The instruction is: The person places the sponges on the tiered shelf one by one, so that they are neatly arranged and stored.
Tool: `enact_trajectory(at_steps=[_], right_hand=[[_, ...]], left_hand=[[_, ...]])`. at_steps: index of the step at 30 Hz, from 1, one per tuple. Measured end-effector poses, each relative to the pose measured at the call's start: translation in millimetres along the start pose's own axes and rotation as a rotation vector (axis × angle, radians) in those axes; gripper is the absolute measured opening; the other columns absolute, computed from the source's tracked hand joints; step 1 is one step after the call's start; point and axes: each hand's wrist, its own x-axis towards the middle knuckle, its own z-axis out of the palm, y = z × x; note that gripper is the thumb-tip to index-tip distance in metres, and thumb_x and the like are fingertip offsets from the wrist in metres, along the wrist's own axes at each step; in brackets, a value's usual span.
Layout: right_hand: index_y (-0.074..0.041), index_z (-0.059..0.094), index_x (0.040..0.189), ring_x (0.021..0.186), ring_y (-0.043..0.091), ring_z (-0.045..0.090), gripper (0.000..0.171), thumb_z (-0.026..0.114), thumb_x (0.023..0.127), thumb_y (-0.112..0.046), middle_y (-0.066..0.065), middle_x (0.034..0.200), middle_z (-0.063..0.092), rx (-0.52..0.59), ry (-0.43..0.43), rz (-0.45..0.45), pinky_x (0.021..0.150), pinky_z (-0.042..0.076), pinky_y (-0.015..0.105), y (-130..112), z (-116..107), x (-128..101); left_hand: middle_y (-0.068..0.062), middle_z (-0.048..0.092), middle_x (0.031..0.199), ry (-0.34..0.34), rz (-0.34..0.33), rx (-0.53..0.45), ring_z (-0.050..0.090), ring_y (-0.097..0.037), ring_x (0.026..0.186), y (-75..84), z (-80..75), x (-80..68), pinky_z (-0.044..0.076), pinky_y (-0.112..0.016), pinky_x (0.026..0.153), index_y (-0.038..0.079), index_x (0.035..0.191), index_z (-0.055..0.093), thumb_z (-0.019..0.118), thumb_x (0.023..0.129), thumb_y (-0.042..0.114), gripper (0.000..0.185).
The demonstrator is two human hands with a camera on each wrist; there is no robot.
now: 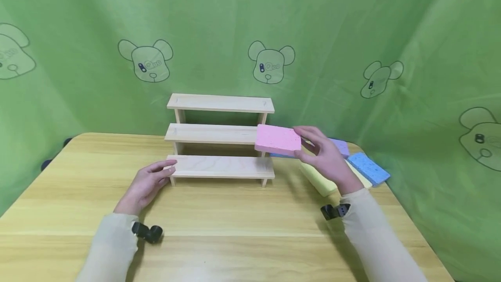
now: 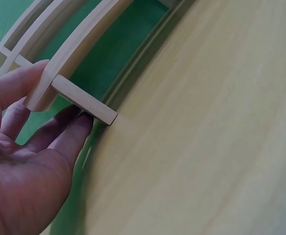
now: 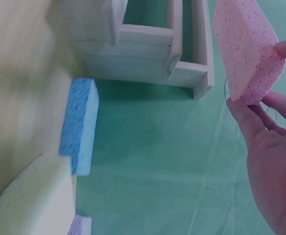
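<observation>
A three-step wooden rack (image 1: pixel 221 136) stands at the back middle of the table. My right hand (image 1: pixel 322 153) pinches a pink sponge (image 1: pixel 278 139) by its right end and holds it in the air at the right end of the middle step. In the right wrist view the pink sponge (image 3: pixel 245 49) sits between thumb and fingers, beside the rack (image 3: pixel 153 49). My left hand (image 1: pixel 146 184) rests against the left end of the lowest step, fingers straight. In the left wrist view its fingers (image 2: pixel 59 134) touch the rack's leg (image 2: pixel 82 100).
Loose sponges lie right of the rack: a blue one (image 1: pixel 369 168), a yellow one (image 1: pixel 318 179), a purple one (image 1: pixel 339 146) and another blue one (image 3: pixel 79 125) near the rack's foot. A green printed cloth (image 1: pixel 352 34) hangs behind the wooden table (image 1: pixel 235 221).
</observation>
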Motion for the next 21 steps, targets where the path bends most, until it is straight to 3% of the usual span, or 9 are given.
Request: enact_trajectory(at_steps=[5, 7, 11, 14, 21], right_hand=[[0.002, 0.045, 0.129, 0.119, 0.025, 0.041, 0.052, 0.064, 0.081, -0.003, 0.013, 0.13, 0.04, 0.07, -0.001, -0.05, 0.102, 0.031, 0.038, -5.8, 8.3, 15.5], [0.004, 0.044, 0.128, 0.118, 0.03, 0.041, 0.051, 0.063, 0.081, 0.001, 0.017, 0.13, 0.04, 0.114, -0.007, -0.073, 0.102, 0.03, 0.042, -15.8, 13.8, 21.0], [0.006, 0.044, 0.128, 0.119, 0.033, 0.039, 0.051, 0.062, 0.08, 0.007, 0.021, 0.13, 0.038, 0.21, -0.029, -0.096, 0.101, 0.032, 0.04, -19.8, 23.7, 33.4], [0.008, 0.043, 0.127, 0.12, 0.033, 0.038, 0.052, 0.062, 0.079, 0.009, 0.021, 0.13, 0.038, 0.259, -0.035, -0.081, 0.101, 0.032, 0.037, -18.9, 29.3, 40.4], [0.002, 0.044, 0.129, 0.119, 0.026, 0.042, 0.056, 0.067, 0.078, 0.0, 0.014, 0.132, 0.039, 0.24, -0.047, 0.0, 0.1, 0.033, 0.037, -19.8, 32.2, 49.6]], left_hand=[[-0.009, 0.027, 0.141, -0.002, 0.009, -0.002, 0.047, -0.012, 0.108, 0.7, -0.8, -0.6, 0.038, -0.027, 0.096, -0.001, 0.126, 0.048, 0.064, 0.083, 0.011, 0.047], [-0.009, 0.026, 0.142, -0.001, 0.014, 0.002, 0.046, -0.013, 0.111, 0.6, -0.5, -0.2, 0.037, -0.028, 0.097, -0.001, 0.126, 0.048, 0.064, 0.083, 0.012, 0.048], [-0.008, 0.027, 0.141, 0.0, 0.011, 0.004, 0.045, -0.012, 0.11, -0.7, 0.0, 0.3, 0.037, -0.028, 0.097, -0.001, 0.127, 0.047, 0.065, 0.083, 0.013, 0.049], [-0.008, 0.027, 0.141, 0.0, 0.002, 0.014, 0.046, -0.011, 0.11, -1.9, -0.3, -0.4, 0.037, -0.028, 0.097, -0.001, 0.127, 0.047, 0.065, 0.083, 0.014, 0.05], [-0.009, 0.027, 0.141, 0.006, 0.017, 0.026, 0.045, -0.012, 0.11, -3.7, 1.3, -0.9, 0.037, -0.028, 0.097, -0.002, 0.127, 0.047, 0.065, 0.083, 0.014, 0.05]])
